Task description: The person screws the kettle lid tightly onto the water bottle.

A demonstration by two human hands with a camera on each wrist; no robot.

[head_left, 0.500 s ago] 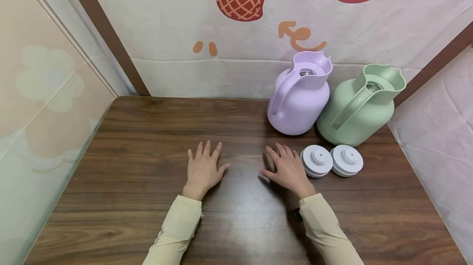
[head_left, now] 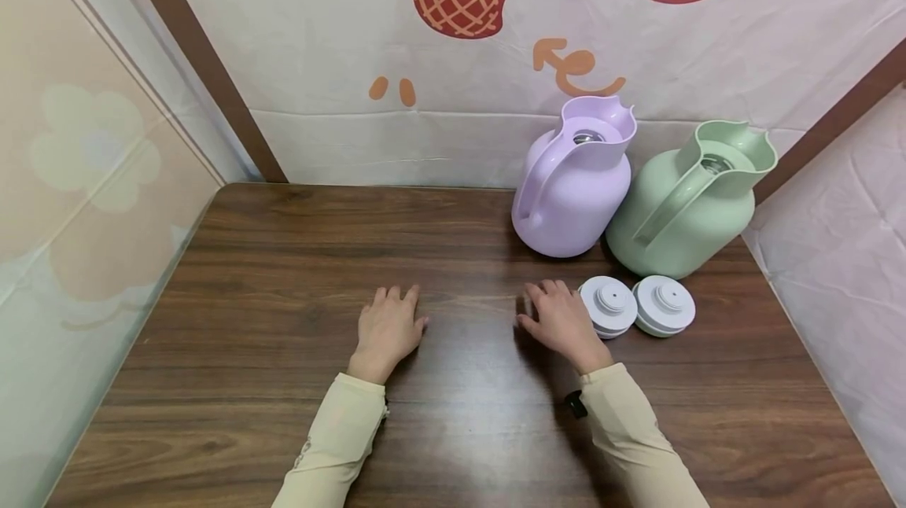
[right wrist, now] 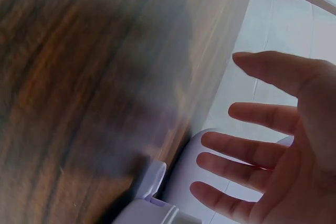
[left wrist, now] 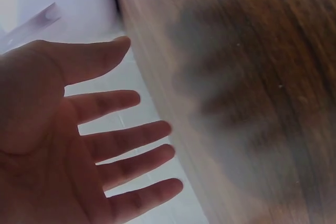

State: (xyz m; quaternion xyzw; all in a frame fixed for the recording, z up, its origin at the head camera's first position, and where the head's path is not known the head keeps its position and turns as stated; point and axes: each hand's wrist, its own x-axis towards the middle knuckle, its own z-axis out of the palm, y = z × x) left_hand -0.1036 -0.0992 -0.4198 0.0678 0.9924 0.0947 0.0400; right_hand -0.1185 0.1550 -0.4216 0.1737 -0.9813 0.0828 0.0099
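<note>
My left hand (head_left: 385, 333) hovers palm down above the wooden table, its fingers spread and holding nothing. My right hand (head_left: 564, 327) is likewise bare, fingers relaxed and a little bent, just left of two round white stoppers. The nearer stopper (head_left: 609, 306) has a stepped round top and overlaps the edge of this hand in the head view. Beside it sits the other stopper (head_left: 664, 306), with a pale green underside. Behind them stand a lilac thermos jug (head_left: 576, 189) and a green thermos jug (head_left: 683, 213), both with uncovered mouths and handles toward the front left.
The dark wood table (head_left: 248, 296) reaches back to a printed fabric wall (head_left: 318, 146). Fabric also hangs along the left and right sides. Both jugs stand close together near the back right corner.
My right hand has shifted slightly right, nearer the stoppers, and its fingers have bent more. The left hand's fingers have drawn in a little. Jugs and stoppers stay where they were.
</note>
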